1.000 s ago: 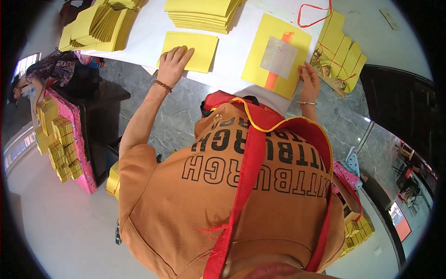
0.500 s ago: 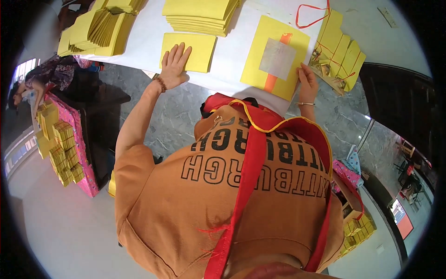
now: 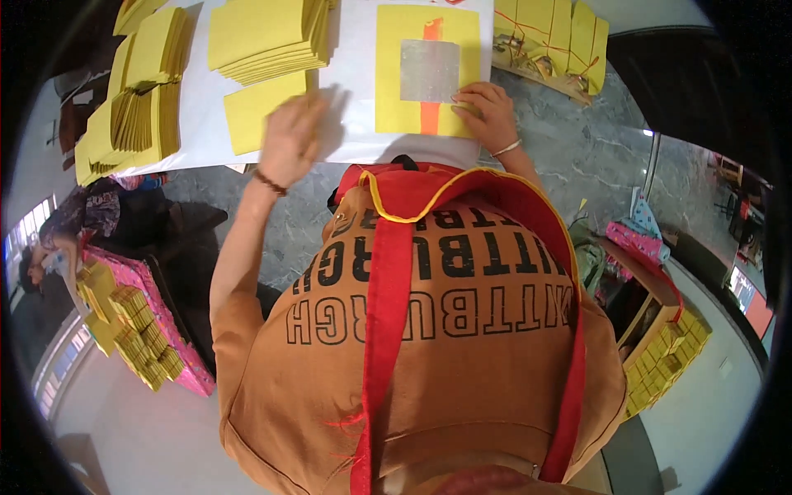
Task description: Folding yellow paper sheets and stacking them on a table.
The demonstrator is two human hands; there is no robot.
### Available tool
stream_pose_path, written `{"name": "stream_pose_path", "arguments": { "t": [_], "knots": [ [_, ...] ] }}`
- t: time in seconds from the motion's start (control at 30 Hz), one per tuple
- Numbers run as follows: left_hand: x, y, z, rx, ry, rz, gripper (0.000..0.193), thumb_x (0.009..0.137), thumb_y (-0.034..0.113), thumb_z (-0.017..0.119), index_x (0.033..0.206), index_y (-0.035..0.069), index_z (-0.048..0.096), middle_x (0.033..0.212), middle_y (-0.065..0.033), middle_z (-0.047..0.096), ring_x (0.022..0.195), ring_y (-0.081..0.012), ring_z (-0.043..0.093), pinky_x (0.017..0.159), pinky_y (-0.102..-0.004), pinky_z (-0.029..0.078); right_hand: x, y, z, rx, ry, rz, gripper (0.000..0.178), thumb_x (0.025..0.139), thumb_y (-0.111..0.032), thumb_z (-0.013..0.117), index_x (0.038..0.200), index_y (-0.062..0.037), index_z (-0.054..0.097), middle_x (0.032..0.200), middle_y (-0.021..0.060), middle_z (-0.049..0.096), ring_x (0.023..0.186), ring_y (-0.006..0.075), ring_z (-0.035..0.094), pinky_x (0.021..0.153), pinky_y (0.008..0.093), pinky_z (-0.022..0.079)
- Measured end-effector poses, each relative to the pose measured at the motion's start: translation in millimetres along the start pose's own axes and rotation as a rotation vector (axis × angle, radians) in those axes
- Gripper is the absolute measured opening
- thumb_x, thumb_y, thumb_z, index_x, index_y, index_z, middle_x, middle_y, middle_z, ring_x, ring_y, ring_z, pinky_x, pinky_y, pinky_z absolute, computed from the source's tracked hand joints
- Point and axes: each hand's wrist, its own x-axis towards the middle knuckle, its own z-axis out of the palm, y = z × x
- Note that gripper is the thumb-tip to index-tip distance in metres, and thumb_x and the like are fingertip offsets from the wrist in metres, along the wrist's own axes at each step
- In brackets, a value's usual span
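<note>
A yellow paper sheet (image 3: 392, 115) lies near the table's front edge, with an orange strip (image 3: 430, 120) and a silver square (image 3: 429, 70) on its face. My right hand (image 3: 491, 115) rests over the sheet's right side, fingers slightly bent and apart, their tips at the square's lower right corner. My left hand (image 3: 290, 140) hovers by the right part of a small yellow paper pile (image 3: 252, 115), its fingers smeared by motion. Whether it holds anything does not show. Just behind that pile stands a thick stack of folded yellow papers (image 3: 264, 37).
More folded yellow papers (image 3: 148, 99) stand at the table's left end. Tied yellow bundles (image 3: 549, 33) sit beyond its right edge. At far left, a person (image 3: 58, 223) bends by a pink-covered table (image 3: 177, 355) with yellow bundles. Further bundles (image 3: 672, 359) are at lower right.
My left hand has lifted from lying flat on the small pile and is moving. My right hand has gone from the sheet's right edge in to the silver square's corner. The whole view has shifted.
</note>
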Motion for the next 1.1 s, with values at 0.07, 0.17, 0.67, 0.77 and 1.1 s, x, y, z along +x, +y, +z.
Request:
{"name": "stream_pose_path", "arguments": {
  "t": [0.07, 0.17, 0.67, 0.77, 1.1],
  "knots": [
    [27, 36, 20, -0.137, 0.048, 0.193, 0.051, 0.072, 0.009, 0.061, 0.121, 0.007, 0.049, 0.122, -0.0111, 0.049, 0.111, -0.0289, 0.046, 0.091, -0.04, 0.037, 0, 5, 4, 0.012, -0.002, 0.026, 0.018, 0.073, -0.025, 0.066, 0.09, -0.0186, 0.066, 0.1, -0.0049, 0.059, 0.103, 0.0186, 0.048, 0.085, 0.0365, 0.035],
    [50, 56, 60, -0.098, 0.067, 0.28, 0.037, 0.075, 0.014, 0.062, 0.111, 0.006, 0.055, 0.106, -0.0101, 0.056, 0.1, -0.0265, 0.051, 0.086, -0.0367, 0.041, -1, 5, 6, 0.07, 0.035, -0.004, 0.018, 0.073, -0.027, 0.065, 0.089, -0.0183, 0.066, 0.1, -0.0045, 0.06, 0.101, 0.0195, 0.049, 0.084, 0.0366, 0.036],
    [77, 39, 66, -0.436, -0.083, 0.17, 0.016, 0.083, 0.015, 0.054, 0.085, 0.001, 0.062, 0.077, -0.0124, 0.058, 0.074, -0.0283, 0.056, 0.067, -0.0359, 0.046, -7, 8, 7, 0.448, 0.032, 0.136, 0.025, 0.09, -0.018, 0.047, 0.086, -0.0051, 0.068, 0.104, 0.0036, 0.06, 0.105, 0.0177, 0.048, 0.094, 0.0296, 0.033],
    [79, 38, 67, -0.451, -0.126, 0.099, 0.017, 0.083, 0.016, 0.054, 0.083, 0.001, 0.061, 0.077, -0.0129, 0.058, 0.073, -0.0284, 0.056, 0.065, -0.0354, 0.046, -6, 8, 8, 0.438, 0.028, 0.126, 0.027, 0.091, -0.02, 0.046, 0.086, -0.0047, 0.068, 0.105, 0.0038, 0.059, 0.105, 0.0177, 0.047, 0.094, 0.029, 0.033],
    [82, 40, 65, -0.496, -0.16, 0.061, 0.018, 0.08, 0.018, 0.054, 0.079, 0.001, 0.06, 0.071, -0.0112, 0.057, 0.066, -0.0257, 0.056, 0.06, -0.034, 0.044, -7, 8, 8, 0.484, 0.028, 0.163, 0.033, 0.093, -0.022, 0.042, 0.087, -0.0031, 0.068, 0.106, 0.0052, 0.059, 0.107, 0.0183, 0.046, 0.095, 0.0294, 0.033]
  ]
}}
